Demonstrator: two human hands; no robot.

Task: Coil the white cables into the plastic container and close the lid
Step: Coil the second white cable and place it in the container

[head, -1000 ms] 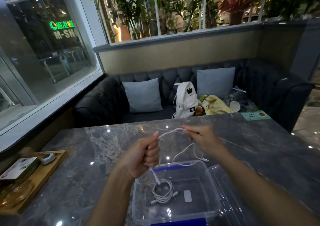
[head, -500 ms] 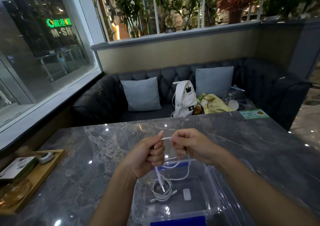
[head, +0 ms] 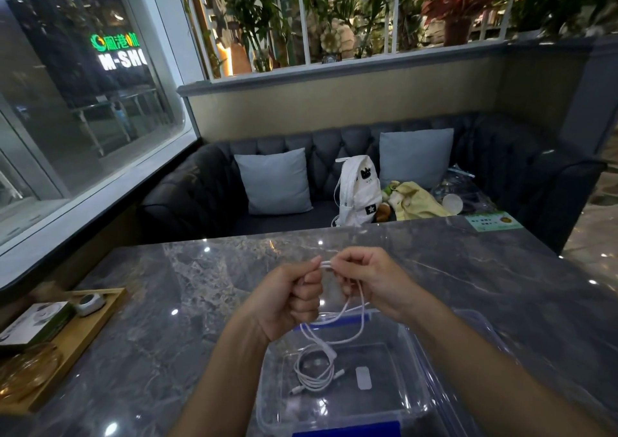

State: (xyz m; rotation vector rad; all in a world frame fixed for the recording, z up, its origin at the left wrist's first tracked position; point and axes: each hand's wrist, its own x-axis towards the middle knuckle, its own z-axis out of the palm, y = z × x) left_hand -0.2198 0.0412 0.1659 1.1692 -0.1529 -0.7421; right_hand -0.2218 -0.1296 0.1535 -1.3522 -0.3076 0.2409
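A clear plastic container (head: pixel 414 393) with blue clips stands open on the marble table right in front of me. One white cable (head: pixel 316 371) lies coiled on its floor. A second white cable (head: pixel 337 316) hangs in loops above the container. My left hand (head: pixel 291 299) is fisted around its folds, thumb up. My right hand (head: pixel 371 279) pinches the same cable's top bend, the two hands almost touching. The transparent lid (head: pixel 475 346) lies on the table to the container's right.
A wooden tray (head: pixel 77 336) with a box, a small round device and an amber glass dish sits at the table's left edge. Behind the table a dark sofa (head: pixel 200 196) holds cushions, a white backpack and a yellow cloth. A green card (head: pixel 495 221) lies far right.
My hands came together from a spread position. The hanging cable has gathered into shorter loops over the container, and my right hand closed in beside the left.
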